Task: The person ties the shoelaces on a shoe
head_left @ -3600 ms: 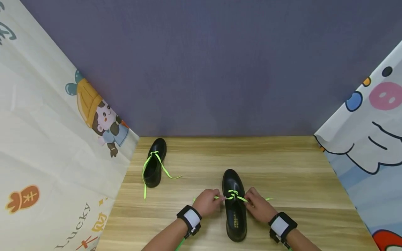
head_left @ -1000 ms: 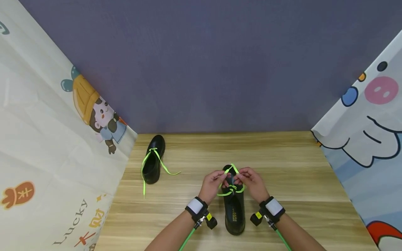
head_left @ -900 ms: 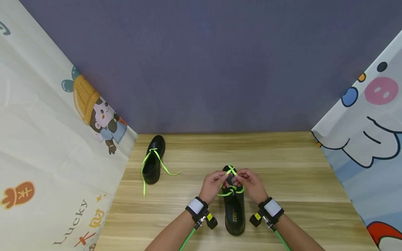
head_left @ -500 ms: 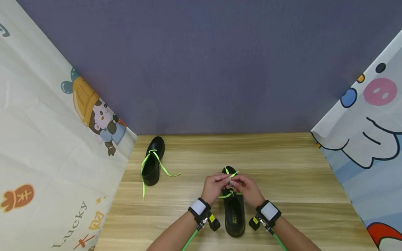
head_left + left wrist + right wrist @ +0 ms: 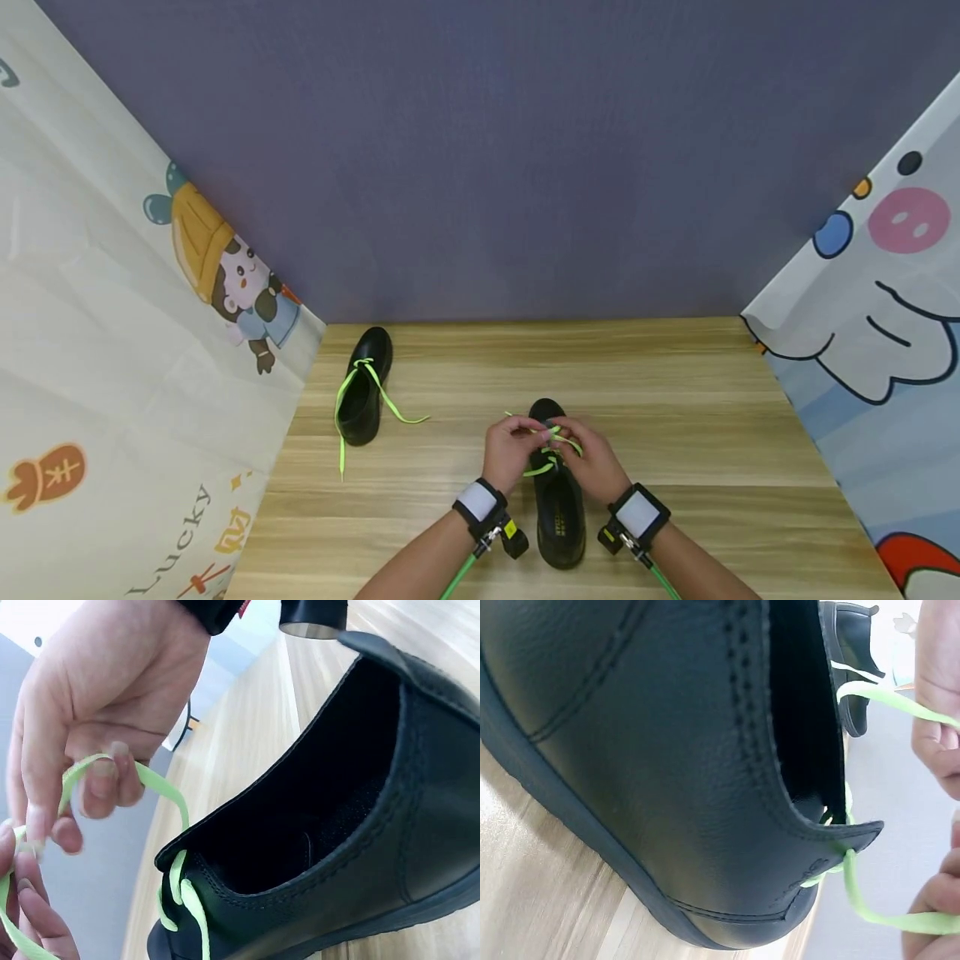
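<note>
A black leather shoe (image 5: 561,527) stands on the wooden tabletop with its toe pointing away from me. Above its toe my left hand (image 5: 507,454) and right hand (image 5: 597,460) meet, each pinching the neon green shoelace (image 5: 537,472). In the left wrist view, the lace (image 5: 162,784) rises from the eyelets and loops through the right hand's curled fingers (image 5: 101,784); left fingertips (image 5: 45,915) pinch lace at the lower left edge. The right wrist view has lace (image 5: 889,921) stretched from the shoe's throat to the right hand's fingers. The crossing is partly hidden by fingertips.
Another black shoe (image 5: 363,421) stands at the back left, its green laces (image 5: 390,404) hanging loose on both sides. A dark blue-grey panel (image 5: 525,167) rises behind the wooden tabletop (image 5: 660,375). Printed cloths (image 5: 90,333) hang at both sides.
Both hands came in from the shoe's sides, lifted the lace ends, and crossed them over the toe. Since then the hands have closed together and one lace end now points left.
</note>
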`<state>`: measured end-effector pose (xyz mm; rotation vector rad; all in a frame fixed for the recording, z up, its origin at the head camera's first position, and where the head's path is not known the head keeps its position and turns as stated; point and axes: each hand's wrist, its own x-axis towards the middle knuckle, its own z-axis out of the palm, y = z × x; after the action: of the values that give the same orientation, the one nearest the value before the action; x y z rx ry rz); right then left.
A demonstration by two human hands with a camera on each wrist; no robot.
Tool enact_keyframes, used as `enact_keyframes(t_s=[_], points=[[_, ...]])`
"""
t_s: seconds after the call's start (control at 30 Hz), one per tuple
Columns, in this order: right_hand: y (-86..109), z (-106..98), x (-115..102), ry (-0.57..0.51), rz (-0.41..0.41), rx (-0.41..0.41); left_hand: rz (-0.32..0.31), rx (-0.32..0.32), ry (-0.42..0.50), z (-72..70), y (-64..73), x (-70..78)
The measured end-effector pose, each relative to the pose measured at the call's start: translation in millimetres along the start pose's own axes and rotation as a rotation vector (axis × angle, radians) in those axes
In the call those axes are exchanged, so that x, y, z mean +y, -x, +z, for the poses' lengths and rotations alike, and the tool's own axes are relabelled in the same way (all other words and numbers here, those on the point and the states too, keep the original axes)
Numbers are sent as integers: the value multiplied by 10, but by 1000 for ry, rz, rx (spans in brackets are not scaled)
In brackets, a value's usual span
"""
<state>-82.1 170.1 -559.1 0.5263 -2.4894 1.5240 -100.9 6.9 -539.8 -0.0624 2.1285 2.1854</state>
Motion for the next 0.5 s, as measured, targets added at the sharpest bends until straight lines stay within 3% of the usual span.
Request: enact_keyframes(t_s=[0.17,0.33,0.5], points=[[-3,36,2,110,-12,13,29,8,-52,-2,16,30],[-7,49,-14,129,-46,31,20,11,-73,-14,18,16],[-3,29,-60,110,25,-11,15,11,-117,-10,18,-26]])
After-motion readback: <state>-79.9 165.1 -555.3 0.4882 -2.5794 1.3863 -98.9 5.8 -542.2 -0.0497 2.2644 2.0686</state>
